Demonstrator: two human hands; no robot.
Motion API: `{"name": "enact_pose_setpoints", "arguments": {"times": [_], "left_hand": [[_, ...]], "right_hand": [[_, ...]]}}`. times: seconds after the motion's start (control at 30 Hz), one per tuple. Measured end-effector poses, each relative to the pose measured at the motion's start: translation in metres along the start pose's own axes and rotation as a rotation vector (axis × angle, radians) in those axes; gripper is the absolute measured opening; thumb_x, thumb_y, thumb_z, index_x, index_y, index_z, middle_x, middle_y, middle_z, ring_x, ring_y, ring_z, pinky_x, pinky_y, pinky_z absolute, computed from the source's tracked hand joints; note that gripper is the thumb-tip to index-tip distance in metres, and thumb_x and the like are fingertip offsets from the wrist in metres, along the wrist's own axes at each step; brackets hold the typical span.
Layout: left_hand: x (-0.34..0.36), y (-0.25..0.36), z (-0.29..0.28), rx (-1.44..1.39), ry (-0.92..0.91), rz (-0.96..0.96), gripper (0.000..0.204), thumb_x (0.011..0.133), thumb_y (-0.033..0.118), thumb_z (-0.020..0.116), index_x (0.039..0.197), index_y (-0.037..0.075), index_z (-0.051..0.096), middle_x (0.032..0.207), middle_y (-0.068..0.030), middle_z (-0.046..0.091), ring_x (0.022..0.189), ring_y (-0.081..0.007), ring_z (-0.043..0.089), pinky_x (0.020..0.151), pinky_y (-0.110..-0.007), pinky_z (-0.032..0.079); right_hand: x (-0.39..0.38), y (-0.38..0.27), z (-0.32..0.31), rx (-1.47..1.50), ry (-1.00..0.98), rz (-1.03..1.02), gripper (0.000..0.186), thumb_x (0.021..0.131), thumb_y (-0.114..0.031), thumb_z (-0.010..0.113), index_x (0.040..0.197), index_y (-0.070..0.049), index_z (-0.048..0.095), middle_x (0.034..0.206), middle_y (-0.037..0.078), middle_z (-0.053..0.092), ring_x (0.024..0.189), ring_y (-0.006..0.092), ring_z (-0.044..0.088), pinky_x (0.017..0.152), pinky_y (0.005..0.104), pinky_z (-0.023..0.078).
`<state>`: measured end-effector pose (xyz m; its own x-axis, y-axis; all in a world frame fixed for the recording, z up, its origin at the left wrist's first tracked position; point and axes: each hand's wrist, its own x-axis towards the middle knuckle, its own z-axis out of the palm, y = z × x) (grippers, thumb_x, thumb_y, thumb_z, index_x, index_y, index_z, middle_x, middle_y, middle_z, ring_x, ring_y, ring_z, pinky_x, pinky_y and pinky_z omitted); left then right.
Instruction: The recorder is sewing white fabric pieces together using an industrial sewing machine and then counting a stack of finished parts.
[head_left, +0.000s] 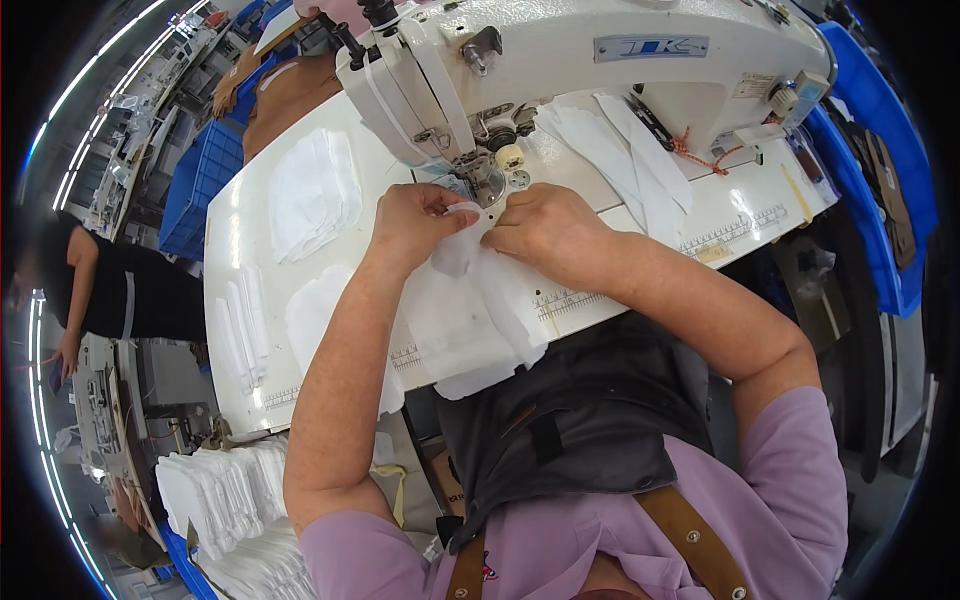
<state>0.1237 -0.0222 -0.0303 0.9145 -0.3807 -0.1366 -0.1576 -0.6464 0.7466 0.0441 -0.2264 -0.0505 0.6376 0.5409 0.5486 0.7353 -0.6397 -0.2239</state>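
Both my hands are close in front of the needle area of a white sewing machine (pixel 560 60). My left hand (pixel 418 222) pinches a thin white fabric piece (pixel 465 310) near its top edge, where a small fold stands up. My right hand (pixel 550 232) has its fingers closed on the same fabric at its right edge, by the presser foot (pixel 488 185). The fabric hangs down from my fingers over the table's front edge toward my dark apron (pixel 570 410). Exactly how the cloth meets the needle is hidden by my fingers.
White cut pieces (pixel 315 195) lie in stacks on the left of the table (pixel 400 120); long white strips (pixel 620 150) lie right of the needle. Bundled white pieces (pixel 225 490) are piled below left. Blue crates (pixel 200 185) stand behind. A person (pixel 120 280) stands at far left.
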Motion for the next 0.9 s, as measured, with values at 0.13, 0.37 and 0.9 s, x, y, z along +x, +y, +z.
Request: {"name": "enact_pose_setpoints", "arguments": {"times": [0.13, 0.37, 0.9], "left_hand": [[0.016, -0.007, 0.009, 0.172, 0.178, 0.153, 0.027, 0.068, 0.020, 0.084, 0.087, 0.001, 0.076, 0.077, -0.0079, 0.073, 0.071, -0.0158, 0.068, 0.067, -0.028, 0.053], [0.035, -0.013, 0.004, 0.148, 0.213, 0.169, 0.028, 0.068, 0.020, 0.082, 0.090, 0.003, 0.074, 0.083, -0.0081, 0.074, 0.077, -0.0209, 0.071, 0.074, -0.032, 0.056], [0.028, -0.006, 0.001, 0.339, 0.380, 0.273, 0.031, 0.068, 0.017, 0.082, 0.096, 0.005, 0.073, 0.092, -0.0088, 0.073, 0.097, -0.0276, 0.068, 0.086, -0.038, 0.053]], "right_hand": [[0.003, 0.008, 0.012, -0.070, 0.077, -0.039, 0.014, 0.072, -0.014, 0.064, 0.083, -0.012, 0.073, 0.085, 0.000, 0.067, 0.091, 0.0168, 0.064, 0.069, 0.0328, 0.053], [0.003, 0.012, 0.012, -0.177, 0.005, 0.023, 0.023, 0.073, -0.013, 0.063, 0.093, -0.014, 0.075, 0.098, -0.002, 0.072, 0.088, 0.0177, 0.066, 0.069, 0.0305, 0.054], [0.006, 0.016, 0.014, -0.177, 0.019, 0.090, 0.022, 0.075, -0.013, 0.060, 0.093, -0.011, 0.074, 0.095, 0.001, 0.071, 0.091, 0.0190, 0.066, 0.073, 0.0335, 0.053]]}}
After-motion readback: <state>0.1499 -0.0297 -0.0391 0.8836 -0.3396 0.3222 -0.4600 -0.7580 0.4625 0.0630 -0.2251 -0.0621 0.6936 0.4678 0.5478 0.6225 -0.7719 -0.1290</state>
